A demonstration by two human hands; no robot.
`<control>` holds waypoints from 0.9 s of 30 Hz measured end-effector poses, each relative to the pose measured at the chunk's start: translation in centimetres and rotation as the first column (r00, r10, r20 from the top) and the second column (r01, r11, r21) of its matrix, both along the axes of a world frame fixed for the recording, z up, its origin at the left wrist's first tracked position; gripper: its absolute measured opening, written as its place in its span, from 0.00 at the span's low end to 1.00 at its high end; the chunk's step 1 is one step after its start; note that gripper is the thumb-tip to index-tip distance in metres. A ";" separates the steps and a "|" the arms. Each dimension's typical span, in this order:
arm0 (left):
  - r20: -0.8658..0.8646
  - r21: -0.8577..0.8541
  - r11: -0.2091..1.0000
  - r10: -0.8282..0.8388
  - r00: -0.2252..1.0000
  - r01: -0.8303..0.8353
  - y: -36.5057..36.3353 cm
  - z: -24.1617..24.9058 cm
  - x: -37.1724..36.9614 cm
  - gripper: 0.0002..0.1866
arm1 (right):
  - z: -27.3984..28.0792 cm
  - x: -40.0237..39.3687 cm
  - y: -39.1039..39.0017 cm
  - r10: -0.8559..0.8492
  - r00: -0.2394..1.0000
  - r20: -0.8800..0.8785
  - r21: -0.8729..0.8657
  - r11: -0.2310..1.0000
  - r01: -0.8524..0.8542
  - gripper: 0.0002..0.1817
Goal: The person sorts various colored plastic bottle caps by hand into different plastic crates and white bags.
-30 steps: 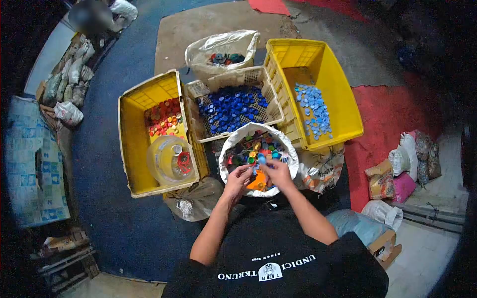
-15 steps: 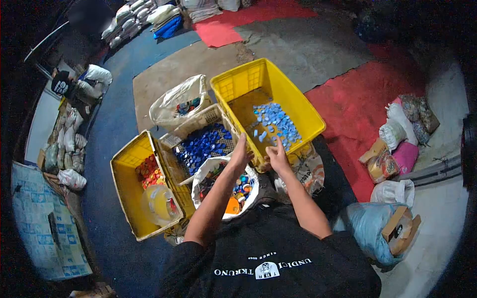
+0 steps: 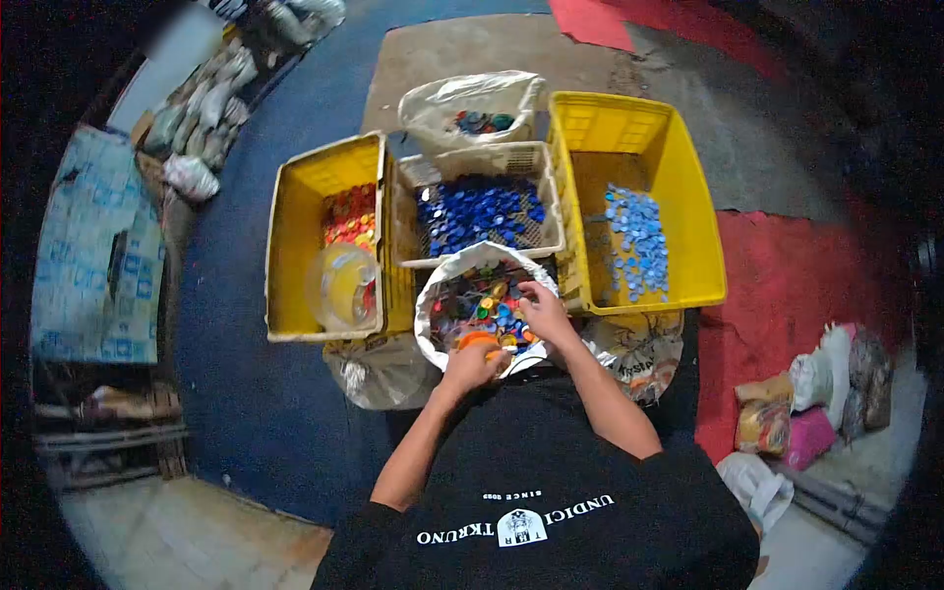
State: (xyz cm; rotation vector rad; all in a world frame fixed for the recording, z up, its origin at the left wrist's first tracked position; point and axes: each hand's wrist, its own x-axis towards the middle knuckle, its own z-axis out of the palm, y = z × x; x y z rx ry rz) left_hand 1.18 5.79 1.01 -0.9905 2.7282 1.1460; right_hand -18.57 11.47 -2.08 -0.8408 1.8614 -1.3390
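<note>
In front of my body a white sack [image 3: 425, 344] with a rolled rim holds mixed bottle caps [image 3: 501, 307] of many colours. My left hand [image 3: 472, 366] is at the sack's near rim, fingers closed on a round orange lid [image 3: 479, 338]. Over the right half of the same sack is my right hand [image 3: 544, 313], its thumb and fingers apart just above the loose caps. Beyond the sack, dark blue caps [image 3: 479, 211] lie in a pale perforated crate [image 3: 553, 211].
Light blue caps [image 3: 637, 241] lie in the yellow crate [image 3: 703, 236] on the right. The left yellow crate [image 3: 290, 236] contains red and yellow caps [image 3: 351, 218] and a clear plastic container [image 3: 344, 285]. Behind the middle crate stands another white sack [image 3: 433, 110].
Both hands have left the right yellow crate and come down to the white sack. My left hand has taken hold of the orange lid. The view has turned left.
</note>
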 end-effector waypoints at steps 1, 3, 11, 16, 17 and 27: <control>0.178 0.000 0.998 -0.067 0.982 0.068 0.5 1.5 -0.1 0.21 | 0.4 -0.3 -1.1 0.135 0.986 -0.094 0.132 0.984 -0.122 0.16; 0.329 -0.003 0.982 -0.178 0.927 0.190 1.7 0.9 0.7 0.21 | -4.5 -0.6 -3.5 0.299 0.931 -0.208 0.292 0.928 -0.233 0.17; 0.162 0.012 1.000 0.022 0.987 -0.024 2.7 2.8 2.9 0.18 | -6.0 -0.3 -7.0 0.419 0.890 -0.179 0.790 0.600 -0.123 0.22; 0.050 0.052 0.981 0.186 0.981 -0.188 1.3 3.7 0.6 0.20 | -6.3 -1.4 -6.6 0.488 0.868 -0.092 0.819 0.533 -0.213 0.22; 0.045 0.058 0.982 0.178 0.983 -0.180 0.4 2.7 -0.3 0.20 | -6.7 -1.8 -6.2 0.482 0.871 -0.095 0.823 0.530 -0.204 0.22; 0.247 -0.351 0.931 -0.012 0.969 0.101 -4.8 -10.8 -7.1 0.19 | -6.6 -2.0 -4.8 0.389 0.915 -0.104 0.841 0.525 -0.128 0.20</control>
